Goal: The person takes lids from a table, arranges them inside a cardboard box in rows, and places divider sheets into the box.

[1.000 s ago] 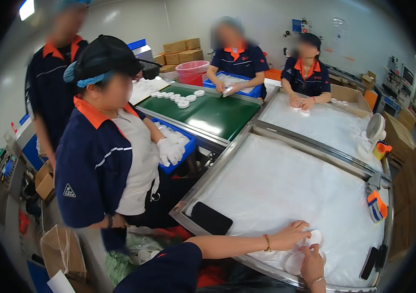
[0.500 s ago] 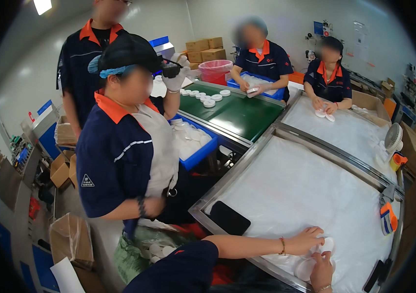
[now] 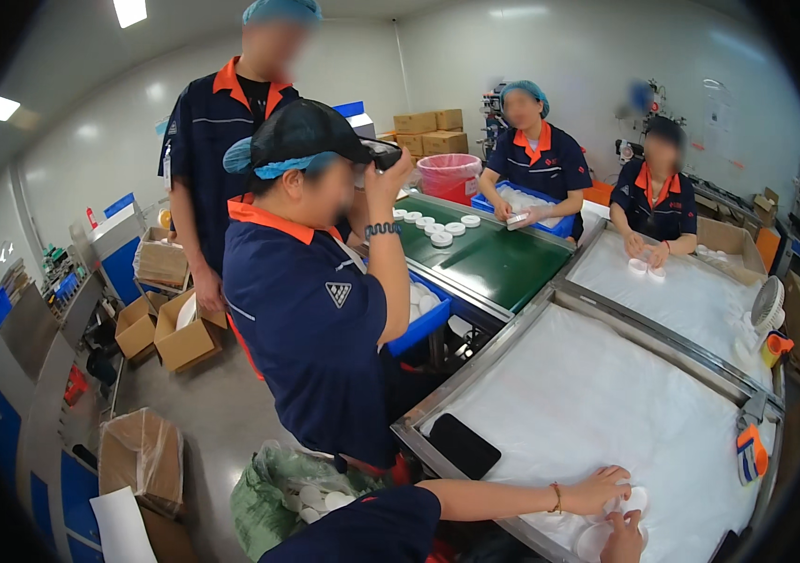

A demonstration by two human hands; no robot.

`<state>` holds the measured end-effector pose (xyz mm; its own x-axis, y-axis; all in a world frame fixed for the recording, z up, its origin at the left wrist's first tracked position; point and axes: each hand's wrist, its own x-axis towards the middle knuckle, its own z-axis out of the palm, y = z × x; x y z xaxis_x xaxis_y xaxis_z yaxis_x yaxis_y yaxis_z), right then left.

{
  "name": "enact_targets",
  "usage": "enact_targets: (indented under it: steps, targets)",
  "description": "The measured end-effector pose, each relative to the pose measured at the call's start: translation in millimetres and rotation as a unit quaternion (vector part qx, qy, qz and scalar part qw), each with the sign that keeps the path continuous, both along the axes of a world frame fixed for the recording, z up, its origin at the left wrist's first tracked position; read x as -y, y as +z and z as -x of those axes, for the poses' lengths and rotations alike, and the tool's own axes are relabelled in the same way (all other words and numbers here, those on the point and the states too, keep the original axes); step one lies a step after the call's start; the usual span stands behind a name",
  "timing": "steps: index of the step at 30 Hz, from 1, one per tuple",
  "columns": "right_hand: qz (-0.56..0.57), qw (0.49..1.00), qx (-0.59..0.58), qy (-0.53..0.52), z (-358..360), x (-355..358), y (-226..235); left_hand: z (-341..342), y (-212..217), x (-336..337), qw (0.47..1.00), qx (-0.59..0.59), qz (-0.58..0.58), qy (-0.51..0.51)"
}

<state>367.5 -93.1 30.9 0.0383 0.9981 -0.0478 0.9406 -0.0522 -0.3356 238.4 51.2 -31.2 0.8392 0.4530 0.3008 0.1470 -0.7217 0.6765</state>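
My left hand [image 3: 601, 491] reaches over the white sheet-covered table from the lower left. Its bent fingers grip a white round lid [image 3: 639, 498] from one side. My right hand [image 3: 622, 539] comes up from the lower edge, its fingers closed at the same lid's near side. Beside my hands, a second white round lid [image 3: 593, 541] lies on the sheet, partly covered by my right hand. The fingers hide parts of both pieces.
A black phone [image 3: 464, 447] lies at the table's left corner. An orange-and-blue tool [image 3: 752, 454] and a small fan [image 3: 768, 305] stand along the right edge. A green bag [image 3: 273, 502] of white pieces sits left of my arm. Co-workers surround the green conveyor [image 3: 489, 253].
The view has shifted, so the scene sits farther right and lower. The nearest co-worker has raised the lowered hand toward the headgear. My hands stay at the same lid.
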Motion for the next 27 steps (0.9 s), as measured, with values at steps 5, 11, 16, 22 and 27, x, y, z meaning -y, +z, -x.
enact_targets:
  steps: [5, 11, 16, 22, 27]
  targets:
    - [-0.007, 1.000, 0.003, -0.002, 1.7, -2.3, 3.6, 1.6, 5.5, -2.7, 1.000, -0.008, -0.009, -0.007]
    - [-0.028, 0.999, -0.020, 0.007, 2.2, 0.5, 5.1, 0.2, -2.9, -1.9, 1.000, 0.006, -0.018, -0.003]
    - [-0.041, 0.998, -0.043, 0.017, 2.5, 2.3, 3.2, 1.3, 2.1, -1.6, 1.000, -0.006, -0.016, -0.009]
    - [-0.070, 0.997, 0.009, 0.023, 1.7, 1.6, -7.6, 1.2, 4.2, 0.3, 1.000, -0.003, -0.025, -0.011]
    - [-0.057, 0.998, 0.037, 0.013, 0.2, 1.6, -8.3, 3.1, 12.9, 8.2, 0.999, 0.010, -0.047, -0.004]
